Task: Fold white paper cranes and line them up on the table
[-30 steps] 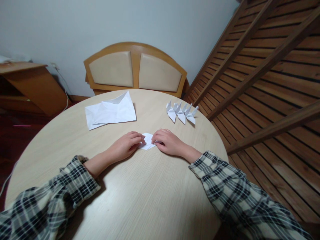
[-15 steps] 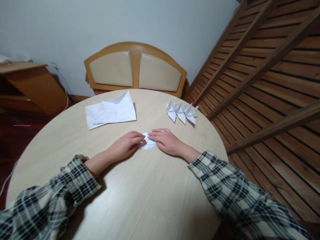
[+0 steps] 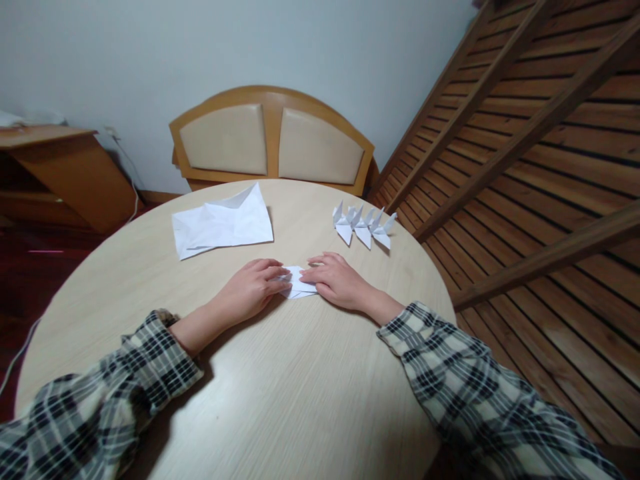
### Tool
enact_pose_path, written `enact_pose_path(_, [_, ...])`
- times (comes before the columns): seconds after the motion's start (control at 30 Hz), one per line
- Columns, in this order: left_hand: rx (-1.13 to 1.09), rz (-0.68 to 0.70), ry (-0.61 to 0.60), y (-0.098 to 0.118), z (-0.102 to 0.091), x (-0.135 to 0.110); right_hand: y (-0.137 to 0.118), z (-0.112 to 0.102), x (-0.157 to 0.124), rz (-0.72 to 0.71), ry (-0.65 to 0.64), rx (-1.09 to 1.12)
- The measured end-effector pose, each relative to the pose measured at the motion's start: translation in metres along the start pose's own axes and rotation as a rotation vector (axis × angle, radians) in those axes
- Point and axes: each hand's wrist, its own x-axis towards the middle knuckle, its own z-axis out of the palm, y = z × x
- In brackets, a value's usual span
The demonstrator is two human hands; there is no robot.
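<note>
A small piece of white folded paper (image 3: pixel 297 281) lies on the round wooden table (image 3: pixel 280 387), between my two hands. From the left, my left hand (image 3: pixel 254 288) holds its near-left part, fingers bent over it and pressing down. My right hand (image 3: pixel 341 283) grips the right side, with the index finger on top and the thumb by the lower edge; its other fingers are slightly raised. Fingers cover both ends of the paper, so only the middle shows, with a flap and crease lines.
Several folded paper cranes (image 3: pixel 364 227) stand in a row at the back right of the table. A larger creased white sheet (image 3: pixel 223 223) lies at the back left. Beyond the far edge is a padded headboard (image 3: pixel 273 137); a slatted wooden partition (image 3: pixel 540 153) rises on the right.
My right hand has shifted slightly, its outer fingers lifting and spreading. My left fingers have moved a little over the paper, and more of its right side now shows.
</note>
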Motion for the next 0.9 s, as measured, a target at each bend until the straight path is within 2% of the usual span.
enact_pose_path(0.33, [0.129,0.025,-0.083,0.011,-0.010,0.005,0.001,-0.004,0.000,-0.020,0.075,0.003])
enact_pose_path(0.9, [0.092,-0.035,-0.117,0.012,-0.009,0.004,-0.001,-0.007,-0.003,-0.086,0.083,0.076])
